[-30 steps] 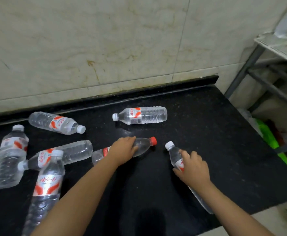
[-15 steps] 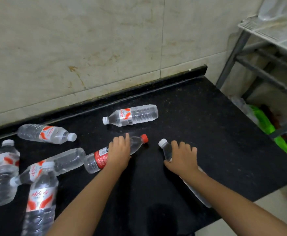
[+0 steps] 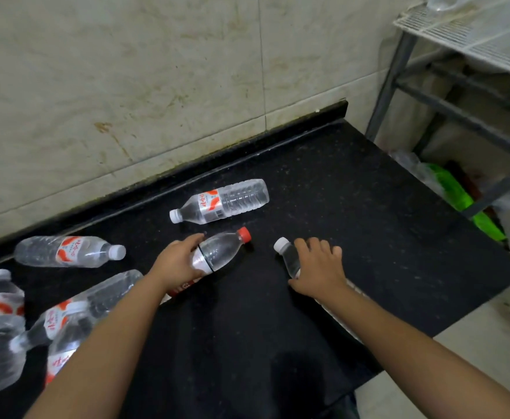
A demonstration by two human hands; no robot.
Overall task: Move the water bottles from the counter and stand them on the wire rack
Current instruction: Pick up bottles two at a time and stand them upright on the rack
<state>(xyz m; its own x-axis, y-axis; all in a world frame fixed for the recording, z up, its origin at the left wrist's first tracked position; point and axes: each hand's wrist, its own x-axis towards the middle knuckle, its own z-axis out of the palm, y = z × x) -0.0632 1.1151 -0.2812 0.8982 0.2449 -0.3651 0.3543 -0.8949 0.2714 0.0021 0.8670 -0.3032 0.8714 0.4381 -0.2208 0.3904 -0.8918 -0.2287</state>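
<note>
Left hand (image 3: 177,263) grips red-cap bottle (image 3: 217,252) lying on counter (image 3: 368,213), cap toward 1 o'clock. Right hand (image 3: 317,266) curls over white-cap bottle (image 3: 287,255), cap at 11. Rack (image 3: 471,34) at 2 o'clock.

Lower body of white-capped bottle (image 3: 287,257) hidden beneath right hand (image 3: 318,267); wire rack (image 3: 471,34) cropped at right edge.

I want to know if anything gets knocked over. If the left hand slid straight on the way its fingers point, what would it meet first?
The left hand grips the red-capped bottle, fingers pointing up-right toward the wall. Going on, it would likely meet the white-capped bottle lying just beyond, though depth is hard to judge.
</note>
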